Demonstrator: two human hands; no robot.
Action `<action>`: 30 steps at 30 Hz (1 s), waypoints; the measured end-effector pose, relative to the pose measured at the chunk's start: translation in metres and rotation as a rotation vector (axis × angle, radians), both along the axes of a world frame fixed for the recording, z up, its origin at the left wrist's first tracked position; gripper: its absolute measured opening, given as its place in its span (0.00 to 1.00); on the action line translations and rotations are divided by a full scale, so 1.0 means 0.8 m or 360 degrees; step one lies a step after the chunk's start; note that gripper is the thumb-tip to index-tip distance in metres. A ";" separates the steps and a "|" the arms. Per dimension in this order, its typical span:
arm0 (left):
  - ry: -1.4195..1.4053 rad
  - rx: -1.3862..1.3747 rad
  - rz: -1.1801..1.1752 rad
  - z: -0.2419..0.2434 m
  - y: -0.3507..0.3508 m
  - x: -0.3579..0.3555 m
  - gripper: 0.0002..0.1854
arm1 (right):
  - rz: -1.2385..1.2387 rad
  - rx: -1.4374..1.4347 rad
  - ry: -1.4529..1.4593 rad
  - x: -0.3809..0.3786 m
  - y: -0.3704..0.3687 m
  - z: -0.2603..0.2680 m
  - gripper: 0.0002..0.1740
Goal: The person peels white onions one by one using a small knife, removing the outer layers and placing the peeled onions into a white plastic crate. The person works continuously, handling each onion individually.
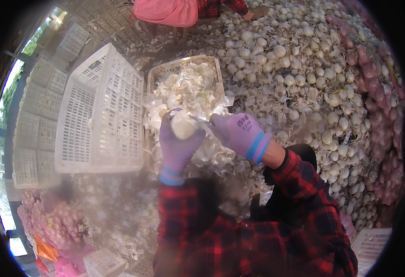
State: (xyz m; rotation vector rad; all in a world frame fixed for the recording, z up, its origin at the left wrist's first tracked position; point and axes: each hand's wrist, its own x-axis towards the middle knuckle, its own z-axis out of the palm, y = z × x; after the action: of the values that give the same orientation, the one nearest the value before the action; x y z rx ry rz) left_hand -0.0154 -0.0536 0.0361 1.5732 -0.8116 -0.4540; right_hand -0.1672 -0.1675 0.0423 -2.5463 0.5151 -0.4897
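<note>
My left hand (180, 149), in a purple knit glove with a blue cuff, is closed around a white onion (183, 126). In my right hand (235, 133), gloved the same way, is a small knife (202, 121) whose blade reaches to the upper right side of the onion. Both hands are over the near end of a plastic crate (219, 78) heaped with loose papery onion skins (188, 85). Part of the knife's handle is hidden by my fingers.
A white slatted crate (119, 110) is tipped at the left, with stacked crates (38, 124) beyond. Many white onions (278, 52) cover the floor at right, bordered by red mesh sacks (375, 86). Another person in a plaid sleeve (235, 5) works at the top. Mesh-bagged onions (57, 225) lie lower left.
</note>
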 end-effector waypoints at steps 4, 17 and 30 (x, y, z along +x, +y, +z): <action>-0.0390 0.0097 0.0100 -0.013 -0.002 0.002 0.35 | -0.0079 -0.0015 0.0047 0.004 0.001 -0.004 0.11; 0.0440 -0.0087 -0.0240 -0.009 0.016 0.012 0.35 | 0.0039 0.0397 0.0005 0.008 0.002 -0.001 0.08; 0.0742 -0.0292 -0.0355 -0.001 0.021 0.016 0.29 | 0.0098 0.2177 0.0044 0.029 0.006 0.009 0.19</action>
State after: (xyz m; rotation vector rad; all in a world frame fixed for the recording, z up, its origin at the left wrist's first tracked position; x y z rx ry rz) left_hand -0.0024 -0.0369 0.0353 1.1472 -0.6457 -0.8475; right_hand -0.1442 -0.1625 0.0496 -1.2415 0.5099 -0.0016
